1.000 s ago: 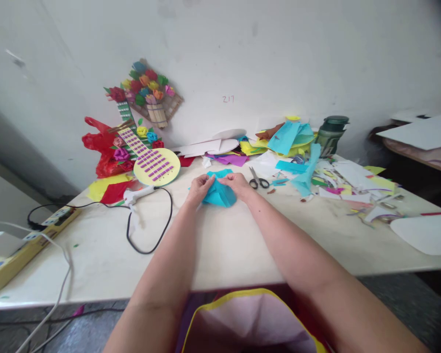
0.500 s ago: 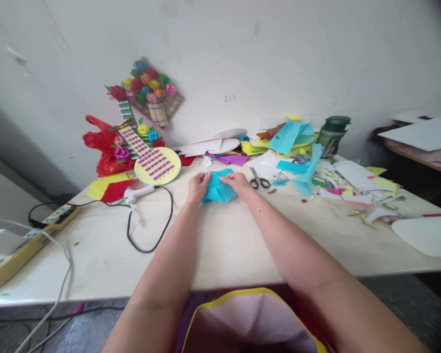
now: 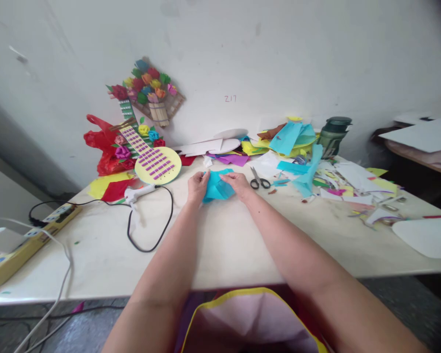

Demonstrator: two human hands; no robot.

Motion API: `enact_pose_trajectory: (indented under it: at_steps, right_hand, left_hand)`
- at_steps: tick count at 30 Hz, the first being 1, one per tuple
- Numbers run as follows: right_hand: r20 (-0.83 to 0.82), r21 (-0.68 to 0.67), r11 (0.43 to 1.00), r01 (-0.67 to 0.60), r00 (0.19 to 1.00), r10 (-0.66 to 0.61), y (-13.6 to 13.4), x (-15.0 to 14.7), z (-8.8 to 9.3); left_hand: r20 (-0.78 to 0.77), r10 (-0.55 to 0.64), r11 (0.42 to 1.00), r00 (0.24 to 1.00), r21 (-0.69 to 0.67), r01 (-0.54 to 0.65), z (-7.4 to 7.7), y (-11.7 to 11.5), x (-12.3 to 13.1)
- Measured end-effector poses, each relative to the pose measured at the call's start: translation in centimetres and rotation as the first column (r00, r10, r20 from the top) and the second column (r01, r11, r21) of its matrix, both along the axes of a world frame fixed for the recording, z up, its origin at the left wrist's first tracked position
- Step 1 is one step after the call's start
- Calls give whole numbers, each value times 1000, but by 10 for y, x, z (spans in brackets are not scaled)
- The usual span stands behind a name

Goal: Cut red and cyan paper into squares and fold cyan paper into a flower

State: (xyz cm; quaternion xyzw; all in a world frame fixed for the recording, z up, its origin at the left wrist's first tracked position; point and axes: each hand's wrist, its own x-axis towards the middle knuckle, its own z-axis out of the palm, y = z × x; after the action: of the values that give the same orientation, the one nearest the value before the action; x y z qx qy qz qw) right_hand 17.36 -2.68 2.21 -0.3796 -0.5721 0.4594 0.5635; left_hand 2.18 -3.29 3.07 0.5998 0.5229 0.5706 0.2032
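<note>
A creased piece of bright blue paper [image 3: 217,188] is stretched between my two hands just above the table. My left hand [image 3: 198,186] is closed on its left edge. At the upper right of the paper, my right hand [image 3: 238,184] pinches it between thumb and fingers. Black-handled scissors [image 3: 259,180] lie right beside my right hand, blades pointing away. To the left of my left hand rests a white glue gun [image 3: 139,193] with its black cord looping over the table.
A yellow guitar-shaped craft [image 3: 158,165] leans by paper flowers [image 3: 149,83] at the back left. Paper scraps [image 3: 347,181] cover the right side, near a green bottle [image 3: 334,136]. A yellow power strip [image 3: 33,242] lies along the left edge.
Both hands keep hold of the blue paper in nearly the same place. The paper's folds have shifted slightly; the surrounding things have not moved.
</note>
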Motion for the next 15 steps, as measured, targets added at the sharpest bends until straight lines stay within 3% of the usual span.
enact_pose_trajectory:
  at_steps: [10, 15]
  right_hand:
    - [17, -3, 998, 63, 998, -63, -8, -3, 7]
    - [-132, -211, 974, -80, 990, 53, -8, -4, 7]
  left_hand:
    - [4, 51, 999, 999, 9, -51, -1, 0, 4]
    - [137, 135, 989, 981, 44, -142, 0, 2, -1]
